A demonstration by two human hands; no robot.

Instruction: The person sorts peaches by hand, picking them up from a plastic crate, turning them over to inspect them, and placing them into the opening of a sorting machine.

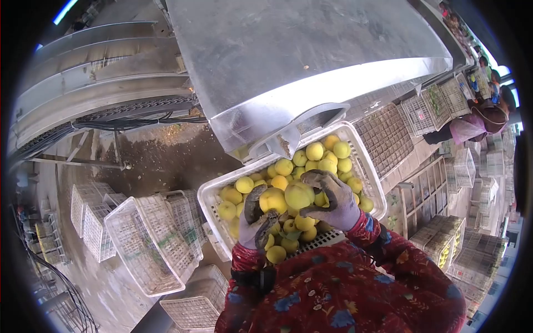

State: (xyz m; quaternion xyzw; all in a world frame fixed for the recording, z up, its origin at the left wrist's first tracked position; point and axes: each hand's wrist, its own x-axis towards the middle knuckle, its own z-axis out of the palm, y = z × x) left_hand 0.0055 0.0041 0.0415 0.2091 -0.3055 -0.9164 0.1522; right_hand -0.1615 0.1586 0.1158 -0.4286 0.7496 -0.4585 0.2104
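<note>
A white plastic crate (359, 137) holds several yellow-green round fruits, with a few green leaves among them. My left hand (255, 217), in a dirty grey glove, curls around a yellow fruit (272, 200) above the crate's left part. On the right, my right hand (331, 198), gloved too, has its thumb and fingers around a greener fruit (298, 195). The two held fruits are side by side, close together. Beyond the crate, a metal chute lip (286, 140) overhangs its far edge.
A large metal table (311, 39) lies ahead. White crates (150, 244) stand at the left, another (197, 299) at the lower left. Brown crates (383, 139) and fruit-filled crates (441, 241) are on the right. A person (480, 122) is at the far right.
</note>
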